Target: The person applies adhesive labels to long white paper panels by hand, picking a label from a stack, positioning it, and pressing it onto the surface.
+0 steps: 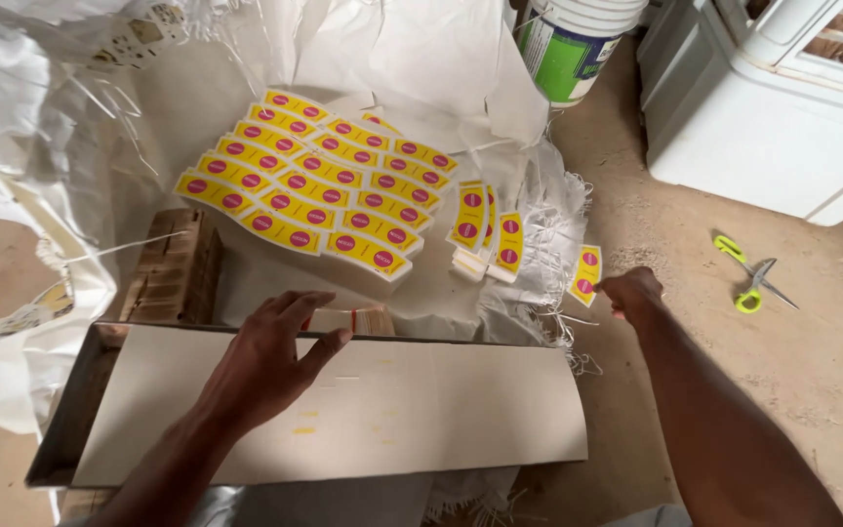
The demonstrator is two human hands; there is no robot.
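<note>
A person works on the floor among cut yellow labels with pink dots. The left hand (265,356) lies flat, fingers (329,344) spread apart, on a large white card sheet (441,410), pressing it down onto a dark tray (70,410). Just beyond those fingertips a small stack of cut pieces (358,320) sits at the sheet's far edge. The right hand (631,293) is closed, fingers together around something thin; what it grips cannot be made out. Just beside that hand, on its left, a single yellow label (586,274) lies on the frayed edge of a white woven sack (539,234). Farther from the left fingers, rows of yellow labels (314,185) are laid out in overlapping strips on the sack, with a few loose labels (485,220) between the rows and the right hand. A wooden block (173,268) stands to the left of the left hand. Well to the right of the right hand, green-handled scissors (748,278) lie on the dirt floor (812,361). A white and green bucket (573,44) and a white plastic cabinet (773,107) stand beyond.
</note>
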